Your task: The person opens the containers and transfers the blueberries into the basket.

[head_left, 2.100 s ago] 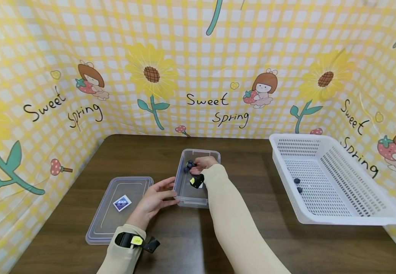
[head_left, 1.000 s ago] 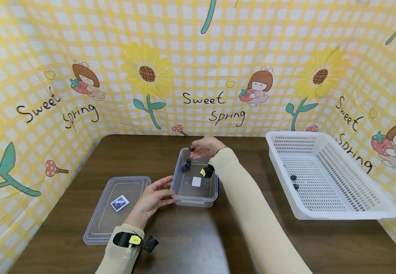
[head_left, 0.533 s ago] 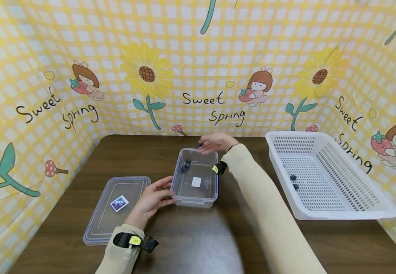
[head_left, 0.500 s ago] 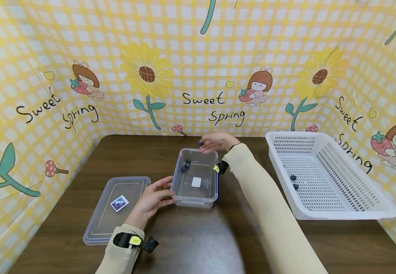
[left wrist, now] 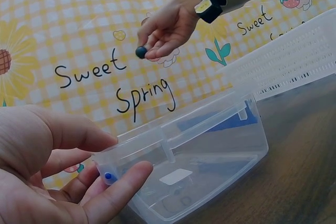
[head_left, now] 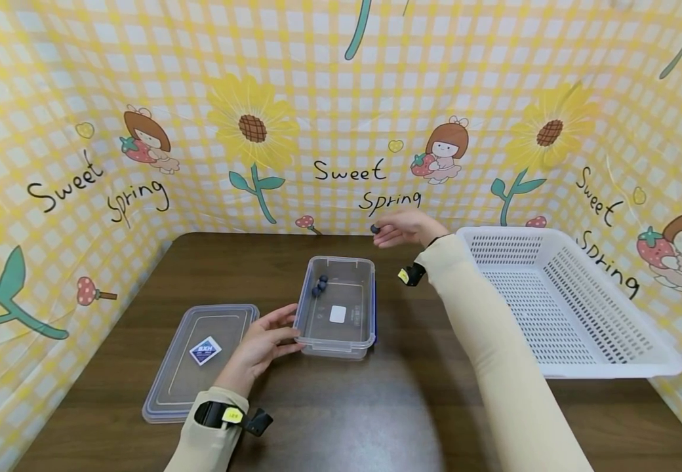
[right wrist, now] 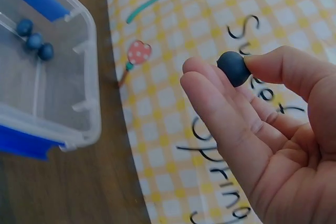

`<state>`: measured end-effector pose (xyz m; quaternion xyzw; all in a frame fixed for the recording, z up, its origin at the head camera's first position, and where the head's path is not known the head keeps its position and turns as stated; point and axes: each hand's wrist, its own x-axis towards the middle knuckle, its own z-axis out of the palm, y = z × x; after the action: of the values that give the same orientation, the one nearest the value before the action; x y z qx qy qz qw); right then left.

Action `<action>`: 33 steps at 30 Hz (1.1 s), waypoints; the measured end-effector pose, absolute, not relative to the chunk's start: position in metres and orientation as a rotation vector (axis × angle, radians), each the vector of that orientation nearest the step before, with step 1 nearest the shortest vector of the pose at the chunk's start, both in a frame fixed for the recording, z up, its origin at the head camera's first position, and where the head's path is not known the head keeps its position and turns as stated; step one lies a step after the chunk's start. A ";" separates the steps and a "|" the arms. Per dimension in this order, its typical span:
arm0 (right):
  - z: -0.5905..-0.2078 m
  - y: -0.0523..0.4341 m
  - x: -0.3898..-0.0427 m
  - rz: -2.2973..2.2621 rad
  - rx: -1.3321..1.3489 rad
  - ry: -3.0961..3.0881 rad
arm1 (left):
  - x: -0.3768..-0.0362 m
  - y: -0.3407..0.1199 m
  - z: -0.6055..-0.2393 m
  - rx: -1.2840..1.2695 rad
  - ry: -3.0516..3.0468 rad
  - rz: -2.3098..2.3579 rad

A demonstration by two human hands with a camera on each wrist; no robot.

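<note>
The right hand pinches one blueberry between thumb and fingertips, raised above the table between the clear container and the white basket. The left hand grips the container's near left corner. Three blueberries lie in its far left corner. The lid lies left of it.
</note>
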<state>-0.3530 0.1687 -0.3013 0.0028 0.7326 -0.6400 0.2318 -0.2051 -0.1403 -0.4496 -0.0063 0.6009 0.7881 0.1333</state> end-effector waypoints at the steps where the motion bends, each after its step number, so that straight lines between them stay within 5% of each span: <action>1: -0.300 0.173 -0.353 -1.777 0.020 2.015 | -0.205 -0.140 -0.450 -0.016 1.741 2.288; 33: -0.302 0.364 -0.307 -1.993 0.316 1.883 | -0.203 -0.141 -0.449 0.001 1.737 2.280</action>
<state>-0.3075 0.3636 -0.3015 0.1123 0.6697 -0.7091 0.1897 -0.2030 -0.1413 -0.4485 0.0004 0.6005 0.7878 0.1373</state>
